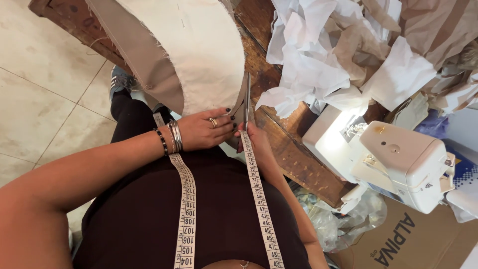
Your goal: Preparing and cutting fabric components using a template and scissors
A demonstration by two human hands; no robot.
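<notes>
A cream and beige piece of fabric (194,50) hangs over the edge of a wooden table (279,129). My left hand (204,128), with a ring and bracelets, pinches the fabric's lower edge. My right hand (254,142) grips a pair of scissors (247,97) whose blades point up along the fabric's right edge. A white measuring tape (186,209) hangs around my neck and down my dark top in two strips.
A heap of white and beige fabric scraps (348,55) lies on the table at the back right. A white sewing machine (398,159) with its lamp on stands at the right. A cardboard box (398,244) and crumpled plastic (343,219) sit below it. Tiled floor (40,99) lies at the left.
</notes>
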